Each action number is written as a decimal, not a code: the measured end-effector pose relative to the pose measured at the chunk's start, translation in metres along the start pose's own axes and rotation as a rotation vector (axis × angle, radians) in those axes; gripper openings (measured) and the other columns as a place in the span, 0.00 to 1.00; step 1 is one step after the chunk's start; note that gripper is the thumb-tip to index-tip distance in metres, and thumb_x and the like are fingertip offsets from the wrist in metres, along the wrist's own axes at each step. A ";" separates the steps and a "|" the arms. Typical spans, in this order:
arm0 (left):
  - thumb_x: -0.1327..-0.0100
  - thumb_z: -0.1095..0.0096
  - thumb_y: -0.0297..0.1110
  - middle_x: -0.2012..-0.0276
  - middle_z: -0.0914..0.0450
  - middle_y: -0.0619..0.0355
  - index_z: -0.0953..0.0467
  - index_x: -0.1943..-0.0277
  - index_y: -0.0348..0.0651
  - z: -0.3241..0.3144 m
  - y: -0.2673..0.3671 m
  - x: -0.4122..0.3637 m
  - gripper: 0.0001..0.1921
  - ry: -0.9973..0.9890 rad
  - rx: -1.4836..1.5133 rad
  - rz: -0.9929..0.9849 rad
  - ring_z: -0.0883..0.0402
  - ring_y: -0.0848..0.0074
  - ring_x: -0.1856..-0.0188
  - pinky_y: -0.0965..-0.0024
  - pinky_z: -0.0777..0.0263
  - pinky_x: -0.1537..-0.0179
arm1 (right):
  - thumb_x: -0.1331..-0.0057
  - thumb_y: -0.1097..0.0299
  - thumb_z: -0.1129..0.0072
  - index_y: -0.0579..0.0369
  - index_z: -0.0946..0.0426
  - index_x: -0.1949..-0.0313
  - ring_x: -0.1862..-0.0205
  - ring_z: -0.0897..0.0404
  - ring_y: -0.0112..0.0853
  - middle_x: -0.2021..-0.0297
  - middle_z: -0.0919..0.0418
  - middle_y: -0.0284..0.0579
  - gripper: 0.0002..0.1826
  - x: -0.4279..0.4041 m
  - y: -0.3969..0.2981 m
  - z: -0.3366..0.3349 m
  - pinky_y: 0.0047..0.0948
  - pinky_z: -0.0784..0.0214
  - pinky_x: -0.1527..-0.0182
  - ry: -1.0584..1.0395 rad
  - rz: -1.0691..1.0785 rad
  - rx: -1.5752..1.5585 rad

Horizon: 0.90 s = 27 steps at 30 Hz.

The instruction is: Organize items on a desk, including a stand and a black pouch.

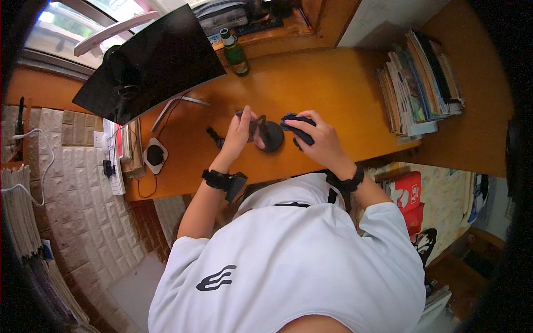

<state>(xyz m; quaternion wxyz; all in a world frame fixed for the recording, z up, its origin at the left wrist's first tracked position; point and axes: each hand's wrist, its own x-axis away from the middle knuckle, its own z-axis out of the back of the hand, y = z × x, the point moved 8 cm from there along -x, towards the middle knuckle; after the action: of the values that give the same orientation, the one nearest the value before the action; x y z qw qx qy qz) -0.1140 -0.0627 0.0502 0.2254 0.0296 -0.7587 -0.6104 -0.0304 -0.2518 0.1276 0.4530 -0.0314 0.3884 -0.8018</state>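
Note:
My left hand (pixel 240 133) is raised over the desk, its fingers closed on a small dark, partly see-through object (pixel 252 130). Its exact kind is unclear. Right beside it is a round black object (pixel 271 136); whether the two are joined I cannot tell. Bunched in my right hand (pixel 320 139) is a dark blue cloth (pixel 300 128), a short way right of the round object. A small black item (pixel 215 137) lies on the desk left of my left hand. Both wrists wear black bands.
A monitor (pixel 154 62) stands at the desk's back left, near a green glass bottle (pixel 236 56). A white square pad with a dark round centre (pixel 155 155) lies on the wooden desk (pixel 325 79) at left. Stacked books and papers (pixel 420 87) stand at right.

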 end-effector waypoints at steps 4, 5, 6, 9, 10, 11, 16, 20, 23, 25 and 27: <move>0.24 0.62 0.64 0.81 0.26 0.53 0.34 0.56 0.40 -0.006 -0.023 0.002 0.30 -0.049 0.168 0.127 0.21 0.66 0.83 0.68 0.26 0.79 | 0.41 0.71 0.33 0.39 0.19 0.47 0.58 0.16 0.44 0.50 0.23 0.43 0.21 -0.021 -0.026 -0.013 0.38 0.20 0.57 0.001 0.116 -0.034; 0.25 0.62 0.65 0.80 0.26 0.53 0.34 0.56 0.40 -0.007 -0.026 0.002 0.30 -0.063 0.166 0.120 0.21 0.66 0.83 0.67 0.26 0.79 | 0.41 0.71 0.33 0.40 0.19 0.47 0.57 0.16 0.43 0.50 0.23 0.43 0.21 -0.024 -0.033 -0.016 0.38 0.20 0.57 0.007 0.147 -0.041; 0.25 0.62 0.65 0.80 0.26 0.53 0.34 0.56 0.40 -0.008 -0.025 0.004 0.30 -0.059 0.168 0.122 0.21 0.66 0.83 0.67 0.26 0.79 | 0.42 0.70 0.33 0.41 0.18 0.47 0.58 0.16 0.42 0.51 0.23 0.44 0.21 -0.027 -0.039 -0.021 0.37 0.20 0.58 0.010 0.172 -0.030; 0.26 0.62 0.67 0.80 0.26 0.54 0.34 0.56 0.40 -0.006 -0.024 0.007 0.31 -0.012 0.132 0.143 0.21 0.66 0.83 0.67 0.24 0.79 | 0.42 0.69 0.33 0.40 0.18 0.48 0.61 0.16 0.42 0.53 0.23 0.44 0.21 -0.023 -0.053 -0.036 0.37 0.21 0.61 -0.043 0.265 0.003; 0.26 0.63 0.68 0.80 0.26 0.54 0.34 0.57 0.40 -0.004 -0.025 0.007 0.32 -0.001 0.146 0.154 0.21 0.66 0.83 0.67 0.24 0.79 | 0.42 0.69 0.33 0.40 0.17 0.49 0.63 0.16 0.42 0.55 0.23 0.45 0.19 -0.019 -0.050 -0.041 0.37 0.22 0.63 -0.037 0.279 0.013; 0.26 0.63 0.68 0.80 0.26 0.54 0.34 0.57 0.40 -0.003 -0.025 0.008 0.32 0.010 0.160 0.166 0.21 0.66 0.83 0.68 0.23 0.79 | 0.42 0.69 0.33 0.40 0.17 0.49 0.63 0.16 0.42 0.55 0.23 0.45 0.19 -0.015 -0.049 -0.042 0.37 0.22 0.63 -0.043 0.282 0.012; 0.25 0.67 0.66 0.80 0.25 0.52 0.35 0.58 0.39 -0.001 -0.021 0.013 0.32 0.031 -0.002 0.177 0.21 0.65 0.83 0.68 0.24 0.80 | 0.48 0.71 0.31 0.39 0.16 0.51 0.64 0.16 0.41 0.54 0.22 0.44 0.22 -0.008 -0.036 -0.041 0.35 0.22 0.63 -0.186 0.288 0.061; 0.23 0.68 0.64 0.81 0.25 0.53 0.34 0.57 0.42 -0.005 -0.019 0.015 0.29 -0.003 0.042 0.170 0.25 0.69 0.85 0.68 0.26 0.82 | 0.51 0.74 0.29 0.37 0.16 0.48 0.62 0.16 0.41 0.53 0.22 0.42 0.28 -0.021 -0.047 -0.020 0.35 0.21 0.61 -0.041 0.272 0.055; 0.23 0.68 0.63 0.82 0.26 0.54 0.34 0.58 0.42 -0.001 -0.022 0.014 0.29 0.012 0.033 0.153 0.26 0.69 0.85 0.68 0.27 0.82 | 0.49 0.75 0.30 0.38 0.17 0.45 0.61 0.16 0.43 0.53 0.22 0.44 0.29 -0.018 -0.043 -0.037 0.36 0.21 0.60 -0.038 0.319 0.035; 0.23 0.68 0.63 0.82 0.27 0.54 0.34 0.58 0.42 0.006 -0.024 0.013 0.29 0.019 0.031 0.143 0.26 0.69 0.85 0.67 0.27 0.82 | 0.47 0.73 0.30 0.40 0.19 0.43 0.61 0.16 0.44 0.52 0.23 0.46 0.29 -0.016 -0.024 -0.054 0.36 0.20 0.60 -0.071 0.256 0.015; 0.23 0.67 0.63 0.82 0.28 0.54 0.34 0.58 0.42 0.010 -0.027 0.017 0.28 0.025 0.048 0.166 0.26 0.70 0.85 0.67 0.28 0.84 | 0.45 0.73 0.31 0.41 0.20 0.42 0.61 0.16 0.46 0.51 0.23 0.47 0.29 -0.013 -0.016 -0.059 0.37 0.21 0.59 -0.094 0.237 -0.001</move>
<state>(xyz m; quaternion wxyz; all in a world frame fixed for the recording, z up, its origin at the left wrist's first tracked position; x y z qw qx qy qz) -0.1393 -0.0661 0.0289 0.2840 -0.0203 -0.7701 -0.5709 -0.0578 -0.2020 0.1012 0.5622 -0.0231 0.3681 -0.7402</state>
